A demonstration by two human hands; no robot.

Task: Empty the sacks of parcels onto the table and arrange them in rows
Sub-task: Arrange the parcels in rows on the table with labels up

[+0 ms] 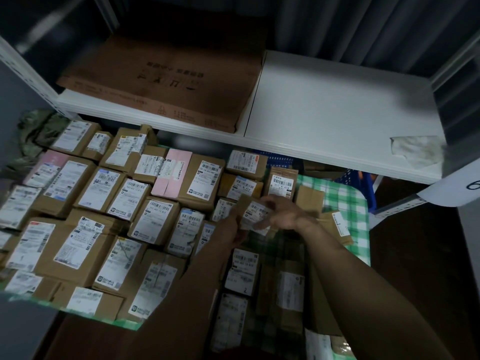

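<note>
Rows of labelled parcels [104, 203] cover the left and middle of the worktop [346, 201], labels up, reaching its near and far edges. Right of them, the left hand [232, 231] and the right hand [285, 215] hold one small parcel [255, 213] between them, each grip clamped on an end; it seems lifted above the boxes beneath. This looks like the arranging step, well along. The next move calls for a free slot, likely on the bare checked cloth toward the right edge, with the parcel squared to its neighbours.
</note>
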